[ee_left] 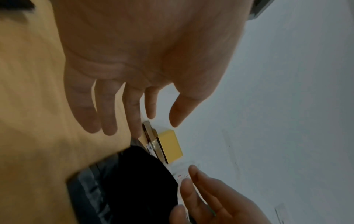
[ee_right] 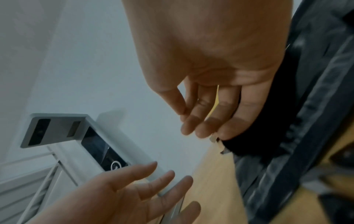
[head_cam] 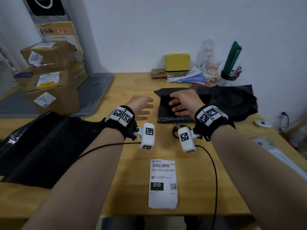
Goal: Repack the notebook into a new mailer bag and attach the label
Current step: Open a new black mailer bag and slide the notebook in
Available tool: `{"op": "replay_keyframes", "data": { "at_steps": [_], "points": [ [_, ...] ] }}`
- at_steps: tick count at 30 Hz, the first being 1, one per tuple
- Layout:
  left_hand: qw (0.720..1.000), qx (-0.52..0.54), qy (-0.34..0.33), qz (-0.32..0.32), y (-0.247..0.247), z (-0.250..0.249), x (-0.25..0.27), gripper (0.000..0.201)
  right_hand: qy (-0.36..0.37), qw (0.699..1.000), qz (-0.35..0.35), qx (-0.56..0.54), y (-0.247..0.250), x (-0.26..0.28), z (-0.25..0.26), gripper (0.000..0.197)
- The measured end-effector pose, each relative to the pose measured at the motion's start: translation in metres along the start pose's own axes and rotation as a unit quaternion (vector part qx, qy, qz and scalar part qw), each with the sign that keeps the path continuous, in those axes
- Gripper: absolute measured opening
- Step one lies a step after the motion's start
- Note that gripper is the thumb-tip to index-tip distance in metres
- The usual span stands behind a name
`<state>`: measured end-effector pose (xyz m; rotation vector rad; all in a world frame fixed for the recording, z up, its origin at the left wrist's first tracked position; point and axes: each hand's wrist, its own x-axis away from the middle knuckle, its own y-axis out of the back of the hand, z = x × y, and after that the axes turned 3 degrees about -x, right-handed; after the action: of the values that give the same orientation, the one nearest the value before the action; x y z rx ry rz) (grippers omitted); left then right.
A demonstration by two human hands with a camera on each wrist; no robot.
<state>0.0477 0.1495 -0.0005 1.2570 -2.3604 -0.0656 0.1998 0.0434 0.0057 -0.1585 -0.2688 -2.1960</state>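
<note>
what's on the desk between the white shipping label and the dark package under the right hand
In the head view, mostly bare wooden desk separates the white shipping label from the dark package; only a small dark roll-like object, half hidden by the wrist camera, lies between.

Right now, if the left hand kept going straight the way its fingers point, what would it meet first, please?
Probably the black package where the right hand hovers; the left hand points at its near edge, though height above the table is unclear.
</note>
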Motion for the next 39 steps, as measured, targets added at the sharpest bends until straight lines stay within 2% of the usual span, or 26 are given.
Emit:
{"op": "replay_keyframes", "data": {
  "at_steps": [3,5,11,13,16,18,21,23,26,28,31,33,35,37,39],
  "points": [
    [0.999,0.02,-0.013,0.033,-0.025,-0.013,-0.01,0.024,0.018,0.998,-0.058,-0.023,0.03,-0.011,-0.002,0.018],
    [0.998,0.03,-0.022,0.044,-0.039,-0.019,-0.017,0.029,0.013,0.997,-0.068,-0.018,0.043,-0.02,-0.003,0.02],
    [0.994,0.052,-0.014,0.1,-0.068,-0.031,-0.041,0.033,-0.037,0.999,0.004,0.011,0.054,-0.05,-0.01,0.063],
    [0.991,0.067,-0.009,0.114,-0.073,-0.033,-0.048,0.033,-0.049,0.998,0.025,0.006,0.052,-0.059,-0.011,0.064],
    [0.989,0.091,-0.021,0.112,-0.074,-0.036,-0.057,0.032,-0.061,0.997,0.038,0.008,0.049,-0.071,-0.012,0.056],
    [0.99,0.102,-0.034,0.096,-0.07,-0.036,-0.062,0.029,-0.06,0.997,0.043,0.012,0.048,-0.076,-0.012,0.05],
    [0.995,0.099,-0.018,0.007,-0.056,-0.033,-0.073,0.024,-0.027,0.998,0.04,-0.028,0.049,-0.083,-0.007,0.049],
    [0.996,0.078,0.018,-0.031,-0.046,-0.028,-0.079,0.032,-0.003,0.997,0.018,-0.079,0.051,-0.088,-0.001,0.061],
    [0.995,0.077,0.045,-0.048,-0.039,-0.025,-0.08,0.043,0.01,0.993,-0.028,-0.115,0.055,-0.093,0.006,0.094],
    [0.995,0.074,0.049,-0.054,-0.038,-0.024,-0.081,0.048,0.015,0.992,-0.055,-0.11,0.055,-0.092,0.007,0.1],
    [0.995,0.065,0.051,-0.057,-0.039,-0.024,-0.082,0.052,0.063,0.985,-0.1,-0.124,0.053,-0.087,0.007,0.098],
    [0.995,0.07,0.053,-0.046,-0.04,-0.026,-0.079,0.042,0.084,0.981,-0.137,-0.11,0.056,-0.088,0.008,0.088],
    [0.995,0.07,0.052,-0.038,-0.04,-0.026,-0.073,0.026,0.044,0.988,-0.133,-0.059,0.06,-0.083,0.013,0.064],
    [0.996,0.068,0.055,-0.029,-0.039,-0.026,-0.068,0.02,-0.029,0.995,-0.098,0.019,0.061,-0.079,0.015,0.039],
    [0.995,0.079,0.061,-0.023,-0.039,-0.025,-0.066,0.013,-0.075,0.991,-0.072,0.09,0.06,-0.075,0.013,0.033]
  ]
}}
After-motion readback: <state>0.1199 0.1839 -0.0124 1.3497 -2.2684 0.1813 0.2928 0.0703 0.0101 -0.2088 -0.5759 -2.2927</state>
